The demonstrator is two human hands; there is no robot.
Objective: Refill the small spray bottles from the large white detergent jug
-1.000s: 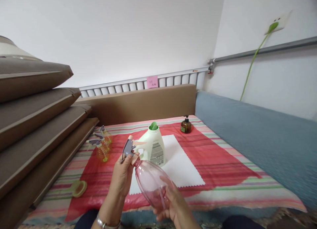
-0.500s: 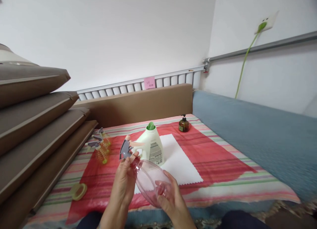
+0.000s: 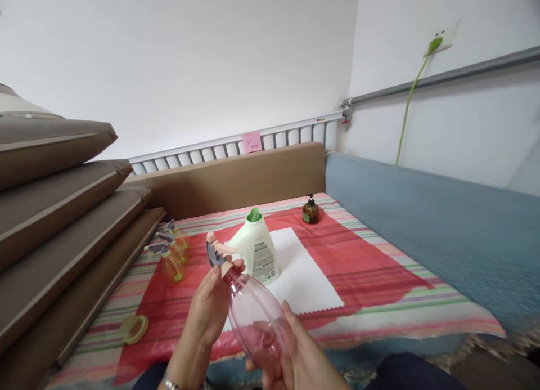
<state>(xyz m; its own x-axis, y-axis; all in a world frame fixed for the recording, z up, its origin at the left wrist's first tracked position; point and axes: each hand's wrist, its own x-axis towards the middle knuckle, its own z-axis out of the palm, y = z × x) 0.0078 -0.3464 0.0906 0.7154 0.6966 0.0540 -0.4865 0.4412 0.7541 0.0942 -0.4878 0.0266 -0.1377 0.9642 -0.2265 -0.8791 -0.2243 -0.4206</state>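
Note:
A clear pink spray bottle is held tilted between my two hands, its grey and peach trigger head up and to the left. My left hand is closed round the neck just below the trigger. My right hand is wrapped about the lower end, and some of its fingers show through the see-through plastic. Right behind the spray bottle stands a pale green detergent jug with a green spout in its open mouth. It rests on a white scalloped-edge sheet.
Several small orange spray bottles stand at the left beside a stack of brown cushions. A yellow-green ring-shaped item lies near the front left. A dark pump bottle stands at the back on the red cloth.
The spray bottle has turned a little more upright in my hands. My right hand has shifted its grip round the lower end. The view has moved slightly.

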